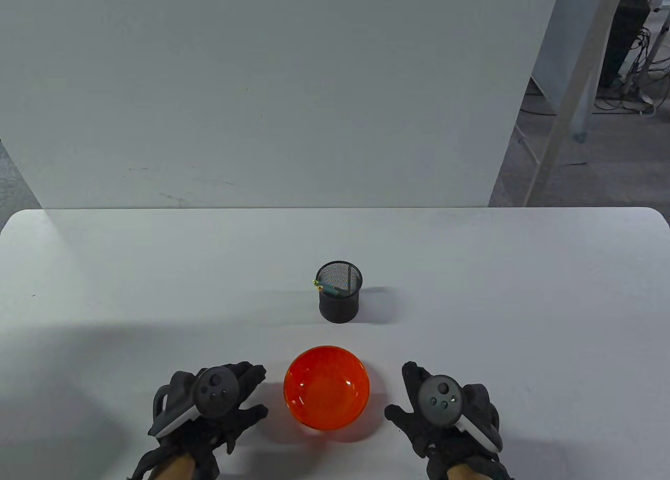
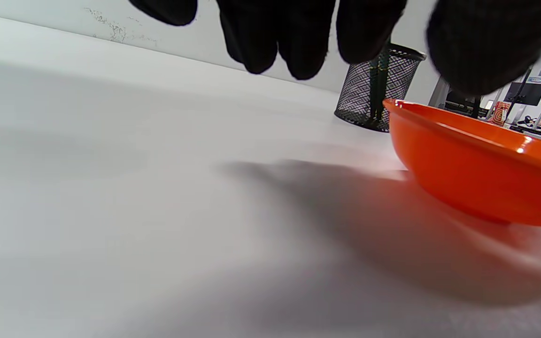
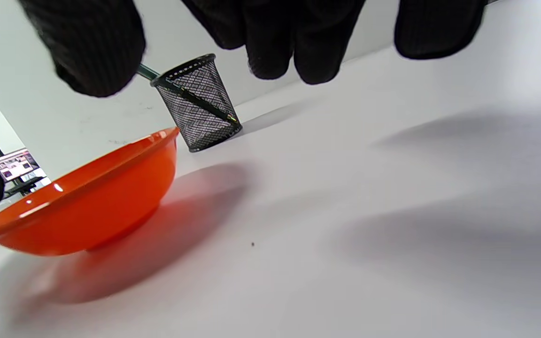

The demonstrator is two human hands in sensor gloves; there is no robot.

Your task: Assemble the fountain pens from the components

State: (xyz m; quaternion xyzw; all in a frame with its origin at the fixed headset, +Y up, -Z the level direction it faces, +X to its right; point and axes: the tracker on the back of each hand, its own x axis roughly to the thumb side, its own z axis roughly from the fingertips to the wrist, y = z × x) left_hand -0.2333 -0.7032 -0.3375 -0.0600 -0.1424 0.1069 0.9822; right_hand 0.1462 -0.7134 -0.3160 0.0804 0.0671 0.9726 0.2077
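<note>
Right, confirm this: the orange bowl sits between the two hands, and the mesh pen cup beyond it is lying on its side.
Not quite. The mesh pen cup stands upright, as the table view shows. The orange bowl does sit between the left hand and right hand.

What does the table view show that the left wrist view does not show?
Only the table view shows both hands, left hand and right hand, empty beside the orange bowl, and the bowl's empty inside. Only the left wrist view shows the bowl's outer wall from low down. Both show the bowl and the mesh pen cup with green pens behind it.
</note>
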